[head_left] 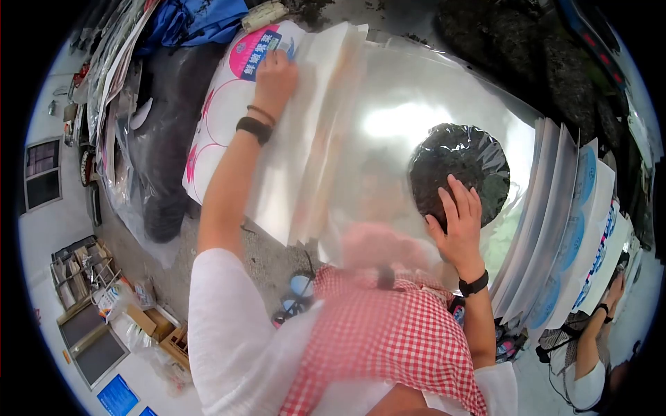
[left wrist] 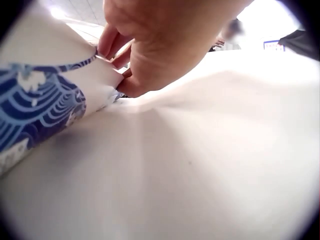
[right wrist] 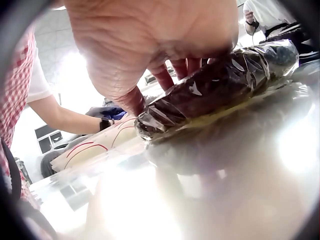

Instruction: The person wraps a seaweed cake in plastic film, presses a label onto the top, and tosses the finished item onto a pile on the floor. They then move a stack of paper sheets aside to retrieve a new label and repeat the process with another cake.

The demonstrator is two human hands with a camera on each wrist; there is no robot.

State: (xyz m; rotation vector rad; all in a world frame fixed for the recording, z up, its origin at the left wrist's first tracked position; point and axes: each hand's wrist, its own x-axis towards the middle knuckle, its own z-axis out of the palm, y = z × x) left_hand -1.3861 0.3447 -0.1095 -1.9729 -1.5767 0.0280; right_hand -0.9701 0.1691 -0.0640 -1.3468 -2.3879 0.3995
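Observation:
A dark round disc (head_left: 461, 170) in clear film lies on a shiny clear plastic sheet (head_left: 388, 76). My right hand (head_left: 458, 225) rests on its near part with fingers spread; in the right wrist view the hand (right wrist: 155, 40) lies over the wrapped disc (right wrist: 210, 95), thumb at its edge. At the upper left, my left hand (head_left: 276, 80) is on a white bag (head_left: 225, 111) with pink and blue print. Seen from the left wrist, the hand (left wrist: 160, 45) pinches a fold of white material beside a blue wave print (left wrist: 45, 105).
Layered clear and printed bags (head_left: 555, 229) stand at the right, with dark material (head_left: 527, 55) behind them. Left of the white bag is a dark plastic-covered bundle (head_left: 163, 139); a blue bag (head_left: 194, 24) lies above it. Another person's arm (head_left: 593, 333) shows at the lower right.

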